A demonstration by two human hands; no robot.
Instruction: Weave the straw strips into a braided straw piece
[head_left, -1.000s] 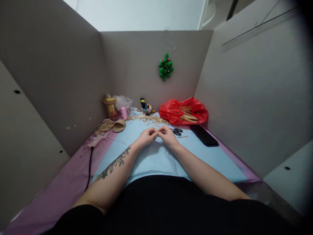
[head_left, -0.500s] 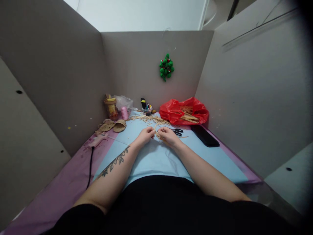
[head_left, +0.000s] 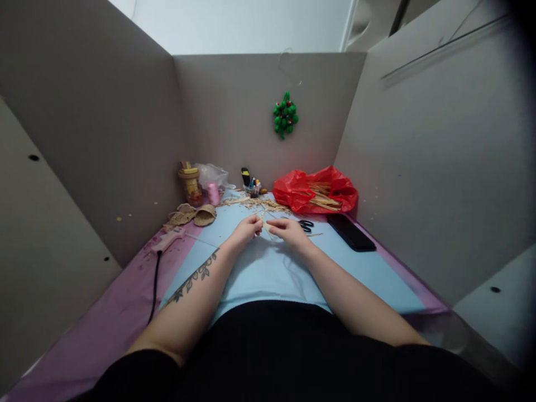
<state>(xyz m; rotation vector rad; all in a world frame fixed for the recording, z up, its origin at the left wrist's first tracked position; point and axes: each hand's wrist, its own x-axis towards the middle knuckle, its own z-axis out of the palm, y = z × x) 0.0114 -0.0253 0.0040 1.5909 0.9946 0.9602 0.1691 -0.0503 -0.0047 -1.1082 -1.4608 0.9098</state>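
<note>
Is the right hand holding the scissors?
No, the scissors are lying on the blue sheet beside the right hand.

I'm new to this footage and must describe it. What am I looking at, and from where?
No machine here: a person works bare-handed, filmed by a camera worn on the head. The left hand pinches a thin straw-coloured piece; the right hand is at it too, its grip too small to make out. Pale scraps lie farther back on the blue sheet, and scissors near the right hand. A red bag of strips sits back right, a flat black object in front. On the left are a pink spool, woven pieces and a pink corded tool.
</note>
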